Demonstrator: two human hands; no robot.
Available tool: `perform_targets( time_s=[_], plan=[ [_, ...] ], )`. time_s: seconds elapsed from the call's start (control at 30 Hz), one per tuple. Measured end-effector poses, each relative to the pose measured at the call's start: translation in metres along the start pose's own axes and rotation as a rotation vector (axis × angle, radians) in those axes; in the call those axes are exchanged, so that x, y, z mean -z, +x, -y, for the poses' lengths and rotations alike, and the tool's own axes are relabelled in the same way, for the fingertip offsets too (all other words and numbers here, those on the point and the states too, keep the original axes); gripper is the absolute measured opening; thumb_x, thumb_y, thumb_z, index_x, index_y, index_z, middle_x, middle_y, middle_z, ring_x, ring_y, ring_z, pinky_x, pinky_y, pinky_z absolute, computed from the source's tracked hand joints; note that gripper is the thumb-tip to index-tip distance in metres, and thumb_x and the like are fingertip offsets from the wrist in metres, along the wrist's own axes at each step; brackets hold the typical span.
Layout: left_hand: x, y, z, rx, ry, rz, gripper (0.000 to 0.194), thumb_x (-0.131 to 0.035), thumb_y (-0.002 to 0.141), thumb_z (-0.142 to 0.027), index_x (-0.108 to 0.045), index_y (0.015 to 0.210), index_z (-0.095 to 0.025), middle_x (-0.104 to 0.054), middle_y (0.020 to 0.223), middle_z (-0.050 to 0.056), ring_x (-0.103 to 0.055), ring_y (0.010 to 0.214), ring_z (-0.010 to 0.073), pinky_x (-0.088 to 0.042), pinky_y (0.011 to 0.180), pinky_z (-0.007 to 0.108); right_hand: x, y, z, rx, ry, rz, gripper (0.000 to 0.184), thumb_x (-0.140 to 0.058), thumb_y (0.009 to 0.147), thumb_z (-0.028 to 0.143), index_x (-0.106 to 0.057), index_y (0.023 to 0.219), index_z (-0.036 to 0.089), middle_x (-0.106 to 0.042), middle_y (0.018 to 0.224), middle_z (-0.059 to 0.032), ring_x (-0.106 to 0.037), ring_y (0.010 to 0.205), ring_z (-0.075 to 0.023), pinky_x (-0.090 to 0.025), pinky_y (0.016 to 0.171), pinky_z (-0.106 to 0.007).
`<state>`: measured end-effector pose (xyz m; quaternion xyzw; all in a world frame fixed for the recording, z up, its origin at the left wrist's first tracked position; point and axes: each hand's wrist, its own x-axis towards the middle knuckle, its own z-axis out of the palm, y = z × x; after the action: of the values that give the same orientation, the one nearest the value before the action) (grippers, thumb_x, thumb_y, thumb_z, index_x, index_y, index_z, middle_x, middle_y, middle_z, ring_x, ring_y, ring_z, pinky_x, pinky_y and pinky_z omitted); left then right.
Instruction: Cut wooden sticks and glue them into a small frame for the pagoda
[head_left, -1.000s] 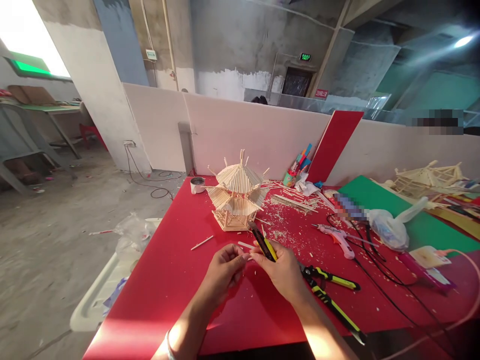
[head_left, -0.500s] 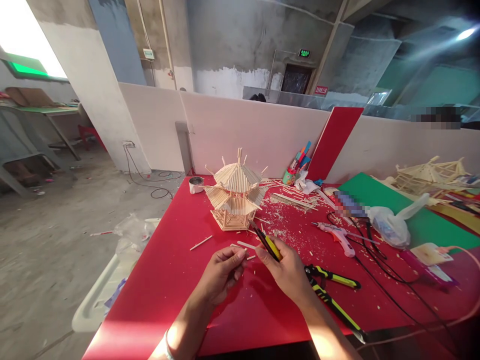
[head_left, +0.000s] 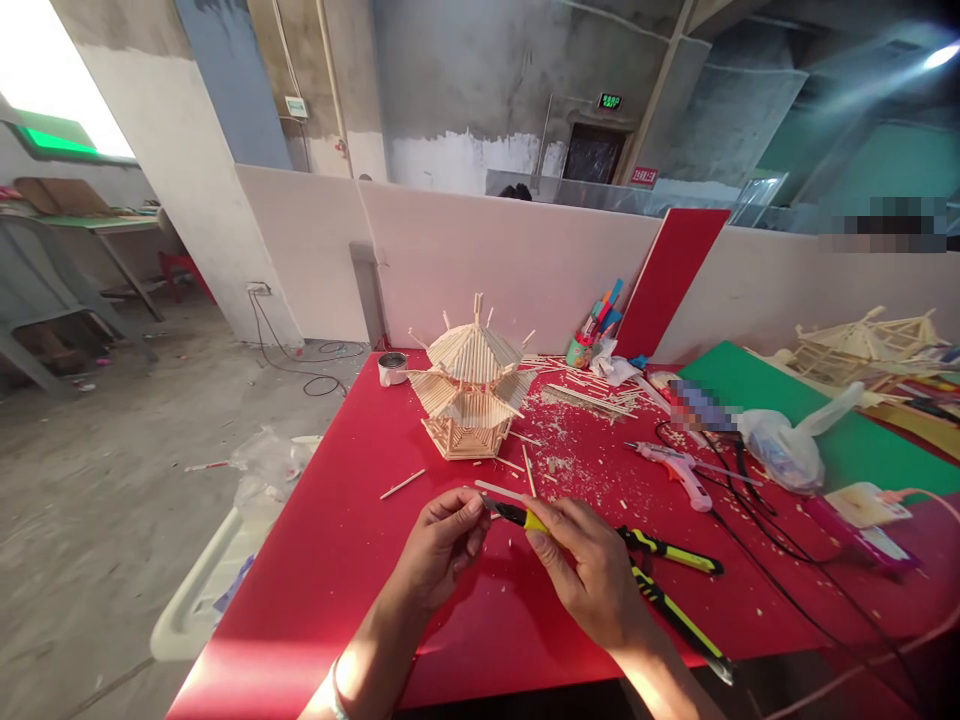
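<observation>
My right hand point(head_left: 592, 575) is closed round a yellow-and-black utility knife point(head_left: 516, 516), whose tip points left at my left hand. My left hand point(head_left: 444, 545) pinches a small wooden stick piece that is mostly hidden by the fingertips. Both hands hover just above the red table point(head_left: 337, 560) near its front. Behind them stands a two-tier pagoda model of wooden sticks point(head_left: 471, 392). Loose sticks point(head_left: 403, 485) and wood shavings lie between the model and my hands.
Yellow-and-black cutters point(head_left: 667, 590) lie right of my right hand. A white glue gun point(head_left: 671, 468) with black cables, a plastic bag point(head_left: 780, 450), a green sheet point(head_left: 862, 440), a pen cup point(head_left: 581, 352), a tape roll point(head_left: 392, 369) and another stick model point(head_left: 862, 345) are further back.
My right hand has swung the knife from pointing up and away to lying nearly level, its tip now at my left fingertips. The left hand has barely moved.
</observation>
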<state>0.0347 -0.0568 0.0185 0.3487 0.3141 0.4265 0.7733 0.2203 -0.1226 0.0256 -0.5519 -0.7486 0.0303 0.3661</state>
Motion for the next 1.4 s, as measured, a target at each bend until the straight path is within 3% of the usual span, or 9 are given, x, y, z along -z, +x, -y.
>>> perform_targets(
  time_s=[0.63,0.73,0.83,0.93,1.03,1.13,1.23,1.3,1.4],
  plan=[
    [0.000,0.000,0.002,0.008,-0.054,0.059,0.036,-0.086,0.064,-0.038,-0.060,0.066,-0.014,-0.047,0.051,-0.007,-0.030,0.037,0.0011,-0.012,0.036,0.016,-0.004,-0.001,-0.001,0.032,-0.006,-0.010,0.037,-0.047,0.100,0.032,-0.057,0.136,0.025,-0.067,0.096,-0.0065,-0.062,0.088,-0.0192,-0.049,0.079,-0.032],
    [0.002,-0.004,0.000,-0.049,-0.047,0.126,0.036,-0.084,0.068,-0.040,-0.061,0.064,-0.013,-0.049,0.054,-0.005,-0.030,0.037,-0.0001,-0.015,0.037,0.016,-0.007,0.000,-0.012,0.022,-0.067,-0.032,0.037,-0.047,0.100,0.033,-0.059,0.134,0.027,-0.067,0.091,-0.0057,-0.063,0.084,-0.0188,-0.049,0.073,-0.030],
    [0.004,-0.009,-0.006,-0.171,-0.048,0.184,0.036,-0.082,0.070,-0.042,-0.061,0.064,-0.013,-0.052,0.058,-0.004,-0.033,0.036,-0.0001,-0.018,0.037,0.017,0.000,0.000,-0.033,-0.082,-0.186,-0.173,0.033,-0.050,0.099,0.038,-0.069,0.122,0.025,-0.068,0.083,-0.0056,-0.063,0.076,-0.0188,-0.048,0.063,-0.028],
    [0.005,-0.010,-0.007,-0.180,-0.003,0.098,0.035,-0.083,0.070,-0.042,-0.061,0.065,-0.014,-0.051,0.058,-0.005,-0.034,0.037,0.0007,-0.018,0.038,0.017,0.016,-0.001,-0.043,-0.198,-0.148,-0.338,0.035,-0.050,0.099,0.038,-0.067,0.124,0.019,-0.070,0.095,-0.0092,-0.065,0.083,-0.0193,-0.050,0.070,-0.029],
    [0.004,-0.007,-0.004,-0.119,0.090,0.006,0.039,-0.082,0.066,-0.049,-0.061,0.068,-0.016,-0.050,0.057,-0.005,-0.032,0.039,0.0025,-0.019,0.039,0.018,0.027,0.001,-0.031,-0.179,-0.054,-0.269,0.035,-0.049,0.099,0.037,-0.064,0.128,0.023,-0.070,0.103,-0.0088,-0.066,0.091,-0.0195,-0.051,0.078,-0.029],
    [0.010,-0.004,-0.010,-0.140,0.383,-0.099,0.041,-0.071,0.072,-0.056,-0.063,0.069,-0.017,-0.049,0.056,-0.004,-0.035,0.043,0.0065,-0.025,0.044,0.020,0.024,0.001,-0.016,-0.177,-0.036,-0.167,0.037,-0.047,0.099,0.039,-0.062,0.130,0.025,-0.070,0.106,-0.0080,-0.066,0.096,-0.0200,-0.052,0.082,-0.030],
    [0.028,-0.005,-0.024,-0.295,1.049,-0.347,0.038,-0.060,0.084,-0.046,-0.062,0.059,-0.017,-0.049,0.054,-0.001,-0.043,0.053,0.0116,-0.028,0.051,0.023,0.016,-0.003,-0.015,-0.238,-0.083,-0.108,0.038,-0.046,0.099,0.042,-0.064,0.127,0.025,-0.071,0.107,-0.0076,-0.067,0.098,-0.0213,-0.053,0.083,-0.032],
    [0.040,-0.008,-0.032,-0.278,1.443,-0.484,0.034,-0.053,0.089,-0.035,-0.067,0.063,-0.019,-0.058,0.063,0.002,-0.051,0.061,0.0152,-0.026,0.052,0.024,0.010,-0.008,-0.019,-0.270,-0.101,-0.076,0.039,-0.044,0.099,0.045,-0.066,0.125,0.024,-0.072,0.106,-0.0075,-0.068,0.096,-0.0217,-0.054,0.080,-0.032],
    [0.049,-0.010,-0.034,-0.163,1.754,-0.472,0.034,-0.047,0.092,-0.028,-0.072,0.071,-0.020,-0.068,0.082,0.005,-0.061,0.074,0.0190,-0.028,0.054,0.025,0.002,-0.013,-0.022,-0.279,-0.116,-0.051,0.042,-0.043,0.099,0.047,-0.066,0.126,0.023,-0.072,0.107,-0.0085,-0.068,0.096,-0.0223,-0.055,0.079,-0.032]
  ],
)
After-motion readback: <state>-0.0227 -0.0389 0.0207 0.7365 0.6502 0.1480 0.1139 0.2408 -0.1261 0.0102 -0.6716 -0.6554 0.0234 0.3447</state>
